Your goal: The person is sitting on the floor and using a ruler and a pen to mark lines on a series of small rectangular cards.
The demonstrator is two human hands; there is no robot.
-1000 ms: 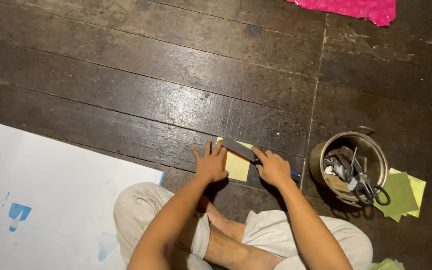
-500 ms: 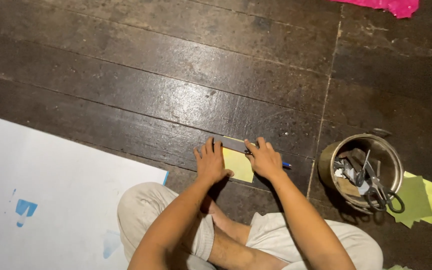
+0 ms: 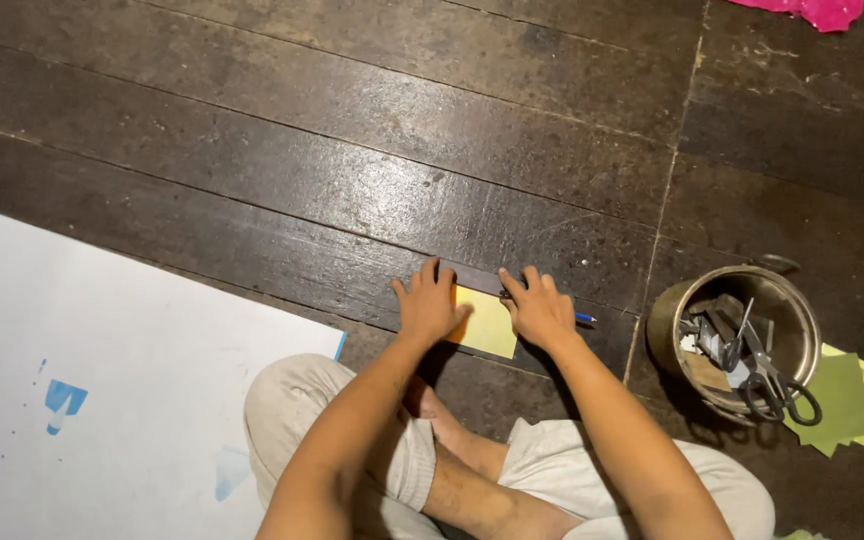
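- Both hands flat on the yellow paper square [image 3: 487,325] on the floor [image 3: 352,200]: left hand [image 3: 430,308] pinning its left edge, right hand [image 3: 540,312] its right, over a blue pen [image 3: 584,318].
- Looks like an early fold; the paper seems folded once, small, crisp and rectangular.
- Metal tin [image 3: 737,340] with scissors [image 3: 767,375] sits nearby, untouched.

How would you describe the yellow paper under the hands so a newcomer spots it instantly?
On the dark wooden floor, look right of the big white sheet. The yellow paper lies flat between the left hand and right hand. The green-yellow sheets sit apart beside the metal pot.
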